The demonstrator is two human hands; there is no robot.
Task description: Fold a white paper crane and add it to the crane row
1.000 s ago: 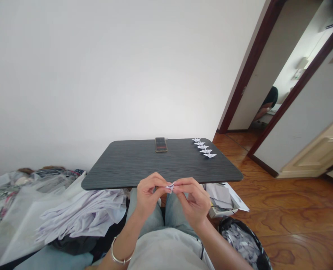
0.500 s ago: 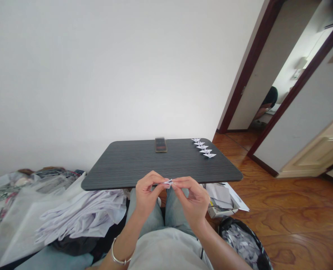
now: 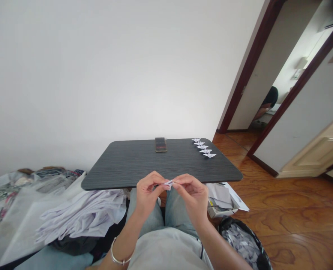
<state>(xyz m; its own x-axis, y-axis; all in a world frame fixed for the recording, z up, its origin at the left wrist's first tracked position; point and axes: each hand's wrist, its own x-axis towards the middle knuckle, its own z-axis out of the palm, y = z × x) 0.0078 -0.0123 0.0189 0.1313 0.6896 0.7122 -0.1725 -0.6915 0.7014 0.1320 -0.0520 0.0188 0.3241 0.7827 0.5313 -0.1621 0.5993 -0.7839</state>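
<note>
A small folded piece of white paper (image 3: 169,183) is pinched between the fingertips of both hands, just in front of the near edge of the dark table (image 3: 127,165). My left hand (image 3: 147,194) grips its left side and my right hand (image 3: 193,195) grips its right side, all fingers curled. A silver bangle sits on my left wrist. Several small folded white paper figures (image 3: 204,147) stand in a row at the table's far right. A phone (image 3: 161,144) lies at the table's far edge.
A heap of white sheets and plastic bags (image 3: 71,217) lies at my left. Loose papers (image 3: 225,198) lie under the table's right side and a black bin of paper scraps (image 3: 243,243) stands at my right. An open doorway (image 3: 270,101) shows a person beyond.
Both hands rose slightly with the paper, and the fingertips shifted their pinch on it. Nothing on the table moved.
</note>
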